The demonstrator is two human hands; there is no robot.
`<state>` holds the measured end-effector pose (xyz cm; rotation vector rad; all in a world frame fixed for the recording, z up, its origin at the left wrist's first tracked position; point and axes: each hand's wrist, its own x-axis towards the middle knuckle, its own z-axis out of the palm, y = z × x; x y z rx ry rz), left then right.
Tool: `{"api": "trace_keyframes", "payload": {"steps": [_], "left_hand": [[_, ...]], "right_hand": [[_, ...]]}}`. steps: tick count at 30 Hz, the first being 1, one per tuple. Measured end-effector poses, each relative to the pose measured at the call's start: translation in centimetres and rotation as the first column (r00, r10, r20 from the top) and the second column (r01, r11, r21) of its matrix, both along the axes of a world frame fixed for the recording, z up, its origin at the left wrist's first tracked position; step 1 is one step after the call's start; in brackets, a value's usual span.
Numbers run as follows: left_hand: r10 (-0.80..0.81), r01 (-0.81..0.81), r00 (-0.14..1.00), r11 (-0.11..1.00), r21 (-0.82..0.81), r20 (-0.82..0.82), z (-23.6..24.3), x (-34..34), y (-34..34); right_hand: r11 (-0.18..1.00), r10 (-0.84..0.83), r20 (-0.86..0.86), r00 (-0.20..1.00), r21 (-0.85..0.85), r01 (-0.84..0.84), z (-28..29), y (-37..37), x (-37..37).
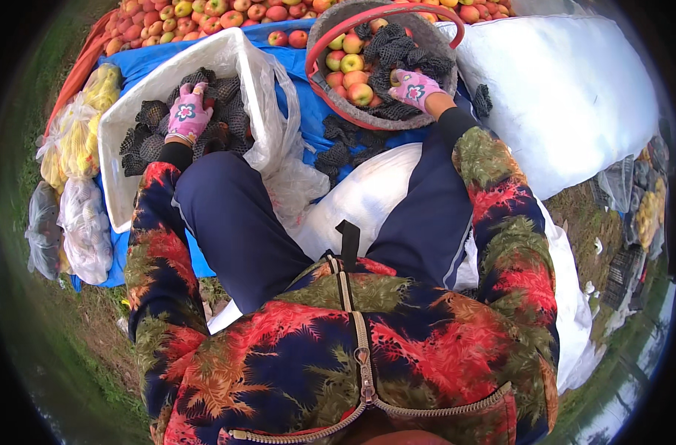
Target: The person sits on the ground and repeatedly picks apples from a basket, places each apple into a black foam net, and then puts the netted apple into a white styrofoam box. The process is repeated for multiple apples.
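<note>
My left hand [189, 116], in a pink glove with a flower on its back, rests inside a white foam box [118, 194]. Its fingers are apart on top of apples in black foam nets [153, 113]; their tips partly sink from sight among them. On the right, my right hand [414, 90], in a matching glove, reaches into a grey basket with a red handle [313, 46]. Its fingers close at a heap of black foam nets [388, 49], which lies over bare red and yellow apples [353, 62]. What is under the fingertips is partly hidden.
A large pile of apples [204, 16] lies beyond the box and basket. Loose black nets [343, 141] lie on the blue sheet [140, 50] between them. Bagged yellow fruit [77, 144] lines the left side. A full white sack [560, 89] sits at the right.
</note>
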<state>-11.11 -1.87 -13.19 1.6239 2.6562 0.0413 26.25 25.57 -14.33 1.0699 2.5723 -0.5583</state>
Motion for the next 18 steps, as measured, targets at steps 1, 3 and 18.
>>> {"api": "trace_keyframes", "payload": {"steps": [1,3,18], "left_hand": [[-0.024,0.022,0.999,0.996,-0.084,-0.021,-0.9,0.2,-0.1],[-0.098,0.089,0.995,0.972,-0.219,-0.032,-1.3,0.4,0.1],[-0.319,-0.105,0.144,0.936,0.335,0.937,15.8,21.2,6.1]], "right_hand": [[0.999,0.042,0.061,0.997,0.013,-0.043,-1.3,-0.5,-0.8],[0.994,0.062,0.171,0.983,0.076,-0.076,-4.3,-0.7,-2.1],[0.945,0.216,-0.670,0.710,-0.040,-0.326,16.4,-4.6,1.7]]}}
